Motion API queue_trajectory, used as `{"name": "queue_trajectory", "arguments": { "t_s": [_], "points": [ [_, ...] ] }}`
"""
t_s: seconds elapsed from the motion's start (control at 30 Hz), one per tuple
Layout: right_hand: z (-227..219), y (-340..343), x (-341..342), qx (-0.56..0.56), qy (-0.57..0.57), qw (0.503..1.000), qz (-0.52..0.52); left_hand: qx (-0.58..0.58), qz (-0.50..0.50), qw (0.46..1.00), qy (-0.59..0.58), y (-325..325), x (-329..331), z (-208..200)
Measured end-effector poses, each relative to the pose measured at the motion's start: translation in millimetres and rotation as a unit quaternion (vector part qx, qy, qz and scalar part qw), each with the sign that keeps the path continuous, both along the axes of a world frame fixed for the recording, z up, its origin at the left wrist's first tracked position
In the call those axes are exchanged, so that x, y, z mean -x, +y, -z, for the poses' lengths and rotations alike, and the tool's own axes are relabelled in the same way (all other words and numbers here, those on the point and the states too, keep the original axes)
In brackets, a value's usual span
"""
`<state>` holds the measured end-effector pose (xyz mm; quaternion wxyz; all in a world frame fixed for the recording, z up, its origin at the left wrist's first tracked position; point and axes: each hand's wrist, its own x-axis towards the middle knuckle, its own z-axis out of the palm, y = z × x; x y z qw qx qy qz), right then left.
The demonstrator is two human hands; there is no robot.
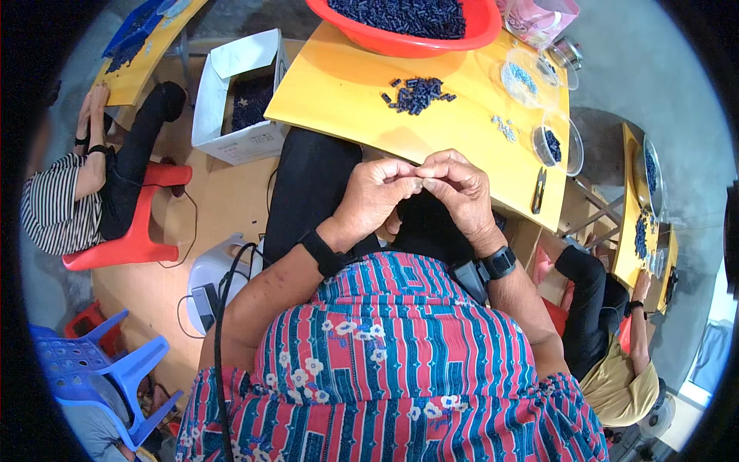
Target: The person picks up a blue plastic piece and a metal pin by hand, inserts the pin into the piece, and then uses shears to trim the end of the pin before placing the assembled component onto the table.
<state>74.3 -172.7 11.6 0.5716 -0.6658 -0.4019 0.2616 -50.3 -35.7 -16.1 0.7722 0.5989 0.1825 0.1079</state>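
Note:
My left hand [375,196] and my right hand [460,192] meet at the fingertips in front of my lap, just short of the yellow table's near edge. Thumbs and forefingers of both are pinched together; whatever they hold is too small or hidden to make out. Beyond them on the yellow table [339,85] lies a loose pile of small dark cylindrical pieces [418,95]. To its right is a scatter of tiny pale metallic bits [504,128]. A red basin [400,48] heaped with the same dark pieces stands at the far edge.
Clear plastic tubs [570,146] with small parts line the table's right side, near black thread snips [539,191]. An open white carton [242,138] of dark parts stands left. Other people sit at yellow tables on both sides. A blue plastic chair [115,369] is at lower left.

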Motion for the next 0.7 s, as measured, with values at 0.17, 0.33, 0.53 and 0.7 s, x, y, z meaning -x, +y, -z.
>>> {"name": "queue_trajectory", "arguments": {
  "t_s": [0.17, 0.33, 0.53, 0.7],
  "points": [
    [-9.0, 12.6, -8.8, 0.021, -0.034, 0.999, -0.037, 0.054, -0.018, 0.998, -0.011, 7.2, -1.1, 0.0],
    [-7.3, 37.5, -21.2, 0.079, -0.149, 0.985, 0.042, 0.014, -0.053, 0.998, -0.014, 7.4, 0.2, 0.3],
    [-1.4, 62.1, -36.7, 0.099, -0.305, 0.944, 0.079, 0.004, -0.054, 0.998, -0.009, 7.6, 1.3, -4.3],
    [-2.7, 72.4, -38.5, 0.113, -0.391, 0.908, 0.1, 0.016, -0.062, 0.998, -0.003, 4.0, 1.0, -6.1]
  ]
}}
